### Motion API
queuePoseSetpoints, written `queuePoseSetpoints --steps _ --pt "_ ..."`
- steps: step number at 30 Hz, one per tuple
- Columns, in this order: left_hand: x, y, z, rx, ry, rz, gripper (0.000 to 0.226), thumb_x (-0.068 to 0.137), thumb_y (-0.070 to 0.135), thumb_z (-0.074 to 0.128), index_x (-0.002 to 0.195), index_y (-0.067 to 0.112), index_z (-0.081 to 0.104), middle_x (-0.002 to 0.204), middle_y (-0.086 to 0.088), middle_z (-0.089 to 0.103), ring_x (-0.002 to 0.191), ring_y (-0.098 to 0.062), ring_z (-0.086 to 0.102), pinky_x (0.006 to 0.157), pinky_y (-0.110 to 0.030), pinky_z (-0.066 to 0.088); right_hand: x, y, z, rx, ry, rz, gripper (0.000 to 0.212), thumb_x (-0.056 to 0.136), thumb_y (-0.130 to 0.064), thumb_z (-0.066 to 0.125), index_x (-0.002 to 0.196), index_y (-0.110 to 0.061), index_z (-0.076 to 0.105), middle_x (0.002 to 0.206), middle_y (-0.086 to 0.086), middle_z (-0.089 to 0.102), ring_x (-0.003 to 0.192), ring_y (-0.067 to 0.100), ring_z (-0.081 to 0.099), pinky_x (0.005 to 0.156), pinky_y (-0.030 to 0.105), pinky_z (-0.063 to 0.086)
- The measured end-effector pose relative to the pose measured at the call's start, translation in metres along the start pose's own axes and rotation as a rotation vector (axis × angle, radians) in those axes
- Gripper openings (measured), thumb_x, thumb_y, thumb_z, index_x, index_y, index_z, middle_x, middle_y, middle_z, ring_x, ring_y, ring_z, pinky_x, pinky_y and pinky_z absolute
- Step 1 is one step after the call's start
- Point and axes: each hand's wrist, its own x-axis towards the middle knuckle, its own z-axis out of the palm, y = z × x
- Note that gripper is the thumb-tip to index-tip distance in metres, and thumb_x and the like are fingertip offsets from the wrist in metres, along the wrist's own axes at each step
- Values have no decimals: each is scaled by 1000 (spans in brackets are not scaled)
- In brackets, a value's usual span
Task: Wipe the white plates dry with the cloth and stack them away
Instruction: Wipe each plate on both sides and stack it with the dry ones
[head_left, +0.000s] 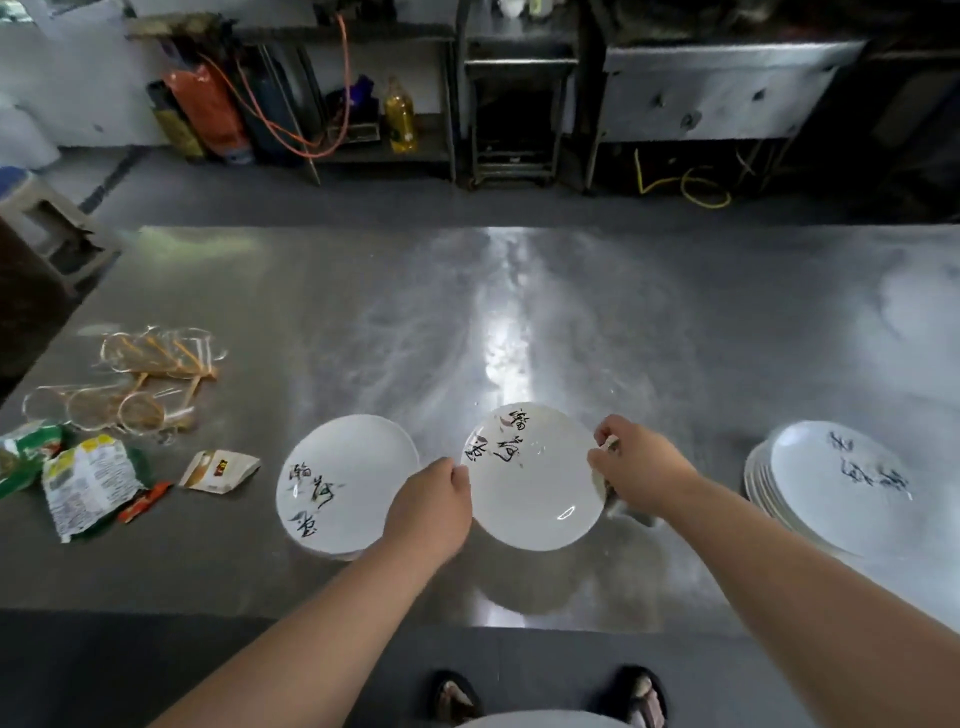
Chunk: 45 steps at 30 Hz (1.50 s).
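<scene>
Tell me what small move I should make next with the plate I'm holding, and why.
Probably draw the cloth from the right rim across the face of the plate while your left hand steadies the opposite edge. Your right hand pinches the cloth only at that rim, and the plate is held between both hands, not yet set down.

Dim room; overhead light glared in a streak down the brushed steel surface (509, 312); wide-angle edges bowed, slightly soft
</scene>
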Motion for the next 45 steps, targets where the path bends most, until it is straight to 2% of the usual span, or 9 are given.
queuePoseSetpoints --steps 9,17,21,23,25,29,33,39,45 --pt "-27 38 127 119 -184 2 36 110 41 36 94 19 59 87 4 61 82 -19 57 76 -36 49 32 102 -8 -108 -118 75 9 98 -30 51 103 -35 56 96 1 69 56 27 72 44 36 59" --pt "-35 55 144 253 -120 -66 34 105 54 45 89 25 54 74 11 49 75 -16 54 69 -31 40 56 130 -3 -81 67 27 29 101 -34 51 129 -28 54 122 6 65 98 29 63 78 38 49" --pt "-20 40 141 340 8 138 59 91 68 51 137 33 40 137 0 49 130 -27 49 105 -46 43 39 120 0 99 156 -93 37 100 -31 61 135 -21 57 130 3 61 106 23 60 86 32 44" --pt "-3 28 138 465 -121 209 83 90 77 38 159 44 7 170 -5 1 158 -38 5 125 -61 9 27 113 12 18 105 -227 42 100 -29 61 140 -20 55 137 1 58 112 25 62 93 37 50" --pt "11 16 140 535 -200 299 87 91 82 25 160 48 -14 169 1 -32 156 -36 -25 122 -68 -10 21 111 30 -88 44 -325 39 99 -24 57 137 -23 50 139 -1 55 104 28 65 88 46 57" --pt "21 -5 150 554 -177 473 87 94 78 18 167 33 -1 171 5 -28 159 -32 -20 122 -72 -1 19 118 58 -185 -47 -346 65 92 -9 55 154 -19 37 159 1 45 126 29 57 101 45 53" --pt "26 -10 157 562 -147 505 92 94 80 24 167 29 3 172 11 -23 160 -26 -17 124 -69 -3 20 127 70 -461 180 -414 64 95 -30 64 156 -19 46 162 -3 45 144 31 36 115 47 33" --pt "26 -11 155 567 -165 501 100 89 87 20 167 28 1 170 12 -28 158 -23 -24 125 -65 -5 24 115 78 -642 -166 -538 88 104 -67 23 166 -14 -10 172 5 -22 153 22 -36 127 43 -13" --pt "25 -5 152 520 -175 465 102 87 92 22 167 29 7 169 14 -30 156 -18 -28 126 -62 -7 -16 122 90 -702 -324 -738 95 98 -80 18 167 -16 4 174 6 -8 158 30 -16 127 52 0"
